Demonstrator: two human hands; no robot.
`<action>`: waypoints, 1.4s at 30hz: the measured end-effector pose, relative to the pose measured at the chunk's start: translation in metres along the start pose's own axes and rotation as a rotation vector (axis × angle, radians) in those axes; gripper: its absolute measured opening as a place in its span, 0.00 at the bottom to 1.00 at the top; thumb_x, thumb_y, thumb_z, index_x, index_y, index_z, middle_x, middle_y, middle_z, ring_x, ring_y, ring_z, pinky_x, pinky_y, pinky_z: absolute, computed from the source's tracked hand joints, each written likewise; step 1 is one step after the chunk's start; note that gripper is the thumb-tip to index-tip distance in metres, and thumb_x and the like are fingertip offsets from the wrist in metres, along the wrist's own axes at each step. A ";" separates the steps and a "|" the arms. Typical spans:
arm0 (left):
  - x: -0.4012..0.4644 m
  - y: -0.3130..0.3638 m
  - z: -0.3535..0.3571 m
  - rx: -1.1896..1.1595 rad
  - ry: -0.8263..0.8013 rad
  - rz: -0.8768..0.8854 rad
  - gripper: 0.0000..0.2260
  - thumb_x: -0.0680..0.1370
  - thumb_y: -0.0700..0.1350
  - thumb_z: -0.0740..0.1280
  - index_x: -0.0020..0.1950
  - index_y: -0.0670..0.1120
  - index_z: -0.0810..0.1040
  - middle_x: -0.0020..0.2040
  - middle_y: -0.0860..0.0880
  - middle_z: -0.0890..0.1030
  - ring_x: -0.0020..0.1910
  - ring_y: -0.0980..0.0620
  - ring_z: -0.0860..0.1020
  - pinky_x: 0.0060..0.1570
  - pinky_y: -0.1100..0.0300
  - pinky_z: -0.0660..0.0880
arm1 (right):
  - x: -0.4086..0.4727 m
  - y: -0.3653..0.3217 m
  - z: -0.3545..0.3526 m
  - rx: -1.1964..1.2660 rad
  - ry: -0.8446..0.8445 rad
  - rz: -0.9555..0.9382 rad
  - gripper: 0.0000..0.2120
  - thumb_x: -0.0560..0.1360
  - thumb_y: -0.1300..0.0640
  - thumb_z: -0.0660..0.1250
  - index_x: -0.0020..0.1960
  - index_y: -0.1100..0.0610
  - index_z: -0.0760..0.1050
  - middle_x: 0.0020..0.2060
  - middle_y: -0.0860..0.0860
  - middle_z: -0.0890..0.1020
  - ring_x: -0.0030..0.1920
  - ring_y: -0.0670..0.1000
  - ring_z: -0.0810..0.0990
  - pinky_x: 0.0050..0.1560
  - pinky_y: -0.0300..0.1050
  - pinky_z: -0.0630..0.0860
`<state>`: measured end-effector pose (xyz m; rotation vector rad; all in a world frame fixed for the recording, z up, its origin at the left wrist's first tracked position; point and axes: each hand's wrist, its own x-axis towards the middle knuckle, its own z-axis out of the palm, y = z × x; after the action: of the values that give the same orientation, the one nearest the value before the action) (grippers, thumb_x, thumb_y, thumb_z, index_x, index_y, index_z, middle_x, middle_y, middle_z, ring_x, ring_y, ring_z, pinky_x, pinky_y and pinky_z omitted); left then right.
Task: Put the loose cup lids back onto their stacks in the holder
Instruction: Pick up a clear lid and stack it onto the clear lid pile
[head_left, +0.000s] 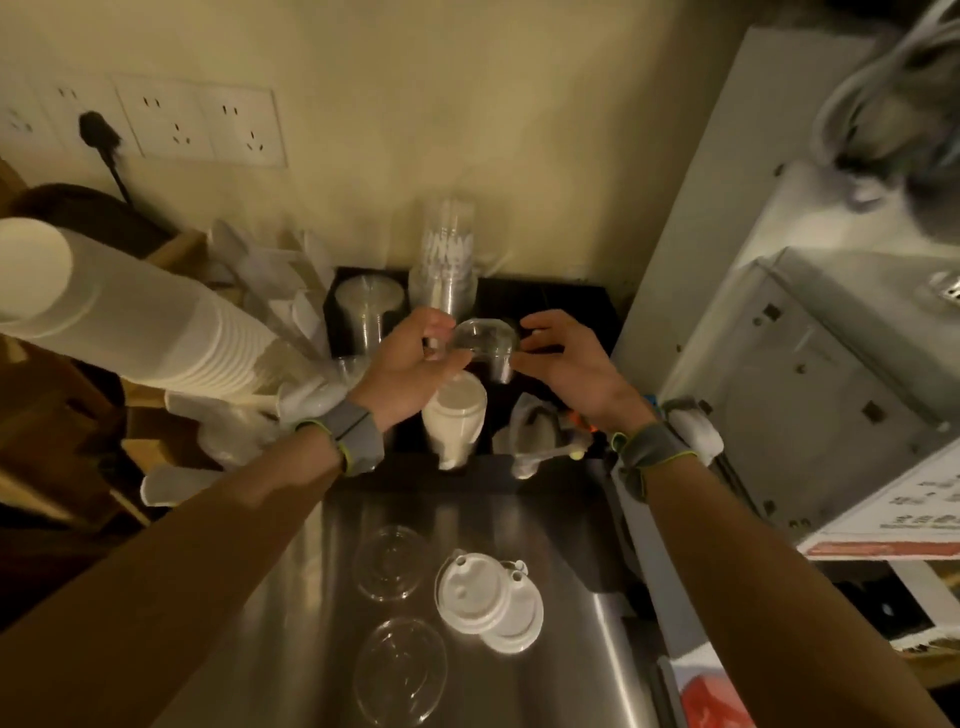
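Observation:
A black holder stands against the wall with stacks in its slots. Over its middle, my left hand and my right hand both grip a clear domed lid by its rim. Below the dome sits a stack of white lids, and a stack of clear lids fills the back left slot. On the steel counter near me lie two flat clear lids and two overlapping white lids.
A tall stack of clear cups rises from the holder's back. A long stack of white paper cups leans in from the left. A grey machine bounds the right side. Wall sockets sit upper left.

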<state>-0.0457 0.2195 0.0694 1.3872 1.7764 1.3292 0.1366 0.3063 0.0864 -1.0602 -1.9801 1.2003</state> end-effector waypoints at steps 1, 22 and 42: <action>0.016 0.003 0.003 0.007 0.013 0.060 0.17 0.75 0.43 0.71 0.62 0.44 0.73 0.55 0.50 0.77 0.55 0.52 0.77 0.59 0.55 0.76 | 0.014 -0.001 -0.008 0.018 0.009 -0.007 0.22 0.70 0.57 0.72 0.62 0.51 0.72 0.52 0.53 0.79 0.50 0.49 0.81 0.45 0.38 0.78; 0.126 -0.032 0.077 0.946 0.064 0.345 0.28 0.76 0.41 0.65 0.74 0.44 0.62 0.67 0.40 0.71 0.61 0.41 0.75 0.58 0.49 0.74 | 0.149 0.067 -0.026 -0.444 -0.003 -0.276 0.27 0.73 0.63 0.65 0.71 0.57 0.65 0.60 0.59 0.78 0.61 0.54 0.75 0.57 0.39 0.70; 0.123 -0.057 0.095 1.302 0.009 0.311 0.24 0.64 0.45 0.72 0.59 0.45 0.75 0.63 0.44 0.73 0.67 0.38 0.67 0.57 0.49 0.68 | 0.154 0.077 0.003 -1.110 -0.084 -0.197 0.16 0.72 0.50 0.64 0.55 0.57 0.68 0.48 0.60 0.80 0.50 0.63 0.77 0.56 0.58 0.69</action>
<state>-0.0315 0.3699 0.0016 2.3154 2.6248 0.1014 0.0809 0.4581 0.0274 -1.2260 -2.7808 -0.0664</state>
